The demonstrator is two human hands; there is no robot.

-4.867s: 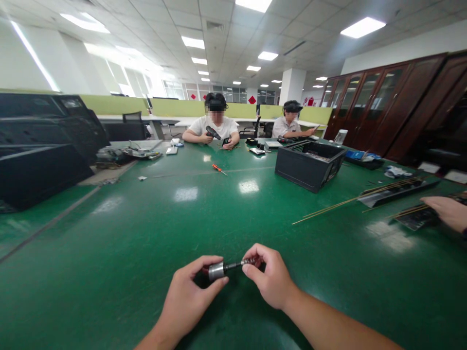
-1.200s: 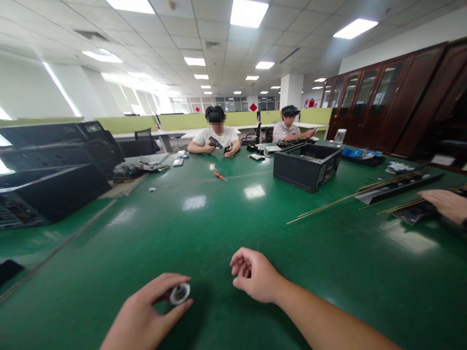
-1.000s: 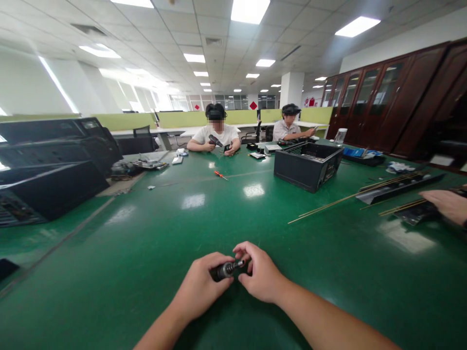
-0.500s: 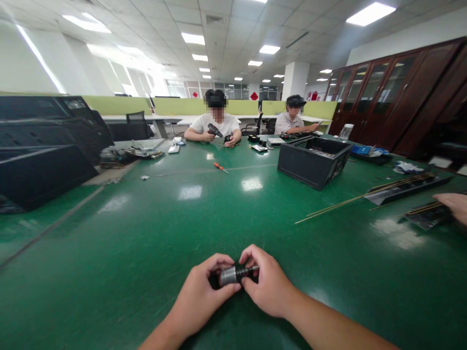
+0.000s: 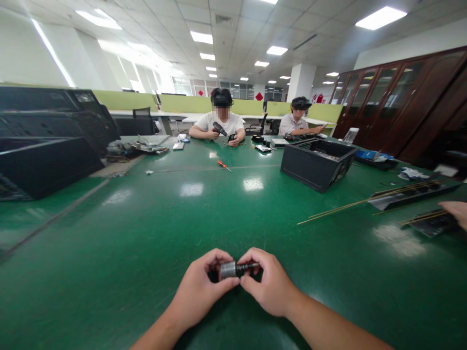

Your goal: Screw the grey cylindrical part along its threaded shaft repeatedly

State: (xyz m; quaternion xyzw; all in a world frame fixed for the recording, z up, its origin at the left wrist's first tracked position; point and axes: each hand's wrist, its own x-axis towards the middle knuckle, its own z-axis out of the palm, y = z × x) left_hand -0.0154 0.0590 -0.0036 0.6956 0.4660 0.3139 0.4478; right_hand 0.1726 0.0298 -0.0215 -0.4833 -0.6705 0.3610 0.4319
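Note:
Low in the head view, both hands meet around a small metal part (image 5: 228, 270). It has a thick silver-grey cylinder at its left end and a thinner, dark ribbed shaft running right to a slim metal tip. My left hand (image 5: 197, 284) is closed on the cylinder, whose far left end is hidden by the palm. At the other end, the thumb and fingers of my right hand (image 5: 273, 284) close around the shaft and cover part of its tip. The part is held roughly level, close above the green table (image 5: 153, 243).
Beyond my hands lies an orange-handled screwdriver (image 5: 224, 166). A dark computer case (image 5: 310, 167) and long thin brass-coloured rods (image 5: 335, 210) are at right. Larger black cases (image 5: 47, 167) stand left. Across the table a person (image 5: 219, 124) holds a power drill (image 5: 219, 129); another person's hand (image 5: 456, 211) shows at the right edge.
The view has tilted and turned slightly. My right fingers have shifted on the shaft, so more of its dark ribbed stretch shows. Both hands still hold the part.

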